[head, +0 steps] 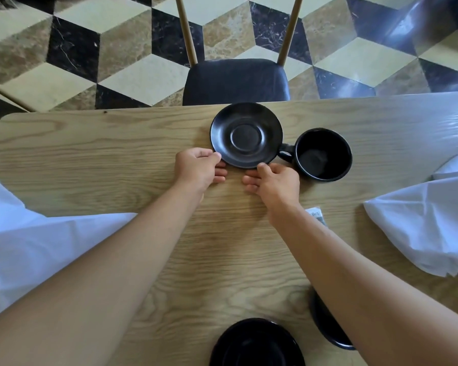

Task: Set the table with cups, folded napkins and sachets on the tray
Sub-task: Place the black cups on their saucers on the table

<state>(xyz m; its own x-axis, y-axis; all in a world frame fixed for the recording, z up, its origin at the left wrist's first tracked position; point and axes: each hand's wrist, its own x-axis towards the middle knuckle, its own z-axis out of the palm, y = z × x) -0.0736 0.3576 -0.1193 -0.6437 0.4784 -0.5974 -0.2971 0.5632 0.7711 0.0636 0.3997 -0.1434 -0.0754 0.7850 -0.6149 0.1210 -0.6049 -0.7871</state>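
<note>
Dark-seated chair (236, 81), chequered floor (111, 56)

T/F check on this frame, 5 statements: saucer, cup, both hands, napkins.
1. The cup stands on the far saucer. False: it stands on the table, to the right of that saucer.
2. Both hands touch the far saucer's near rim. True: the left hand and the right hand each have a thumb on it.
3. The cup's handle points toward the saucer. True.
4. The cup is full of coffee. False: it is empty.
5. White napkins lie on both sides of the table. True: another lies at the left.
</note>
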